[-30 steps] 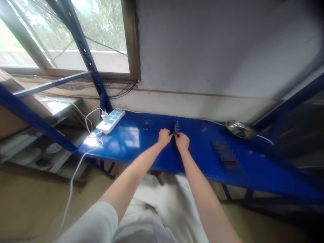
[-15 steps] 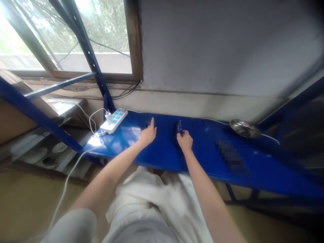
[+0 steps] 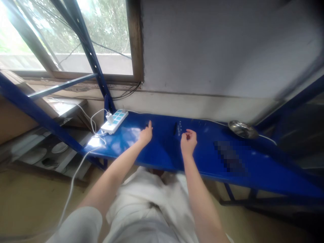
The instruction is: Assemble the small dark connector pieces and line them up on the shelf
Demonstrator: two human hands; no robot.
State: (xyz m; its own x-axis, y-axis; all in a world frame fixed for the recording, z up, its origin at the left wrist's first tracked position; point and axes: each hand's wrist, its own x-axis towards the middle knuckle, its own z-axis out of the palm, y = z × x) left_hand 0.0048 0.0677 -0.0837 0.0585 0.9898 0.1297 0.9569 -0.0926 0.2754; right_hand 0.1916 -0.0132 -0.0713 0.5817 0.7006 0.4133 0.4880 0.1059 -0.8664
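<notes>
Fingers [image 3: 150, 125] of the left hand [image 3: 145, 136] are curled, the index extended — any grip cannot be told. The right hand [image 3: 188, 144] is loosely curled — its hold likewise unclear — near small clear pieces [image 3: 179, 128] and a dark strip [image 3: 175, 128] laid on the blue table [image 3: 163, 152]. Farther out, a power strip [image 3: 115, 123] is set at left, a metal dish [image 3: 243, 129] at right.
</notes>
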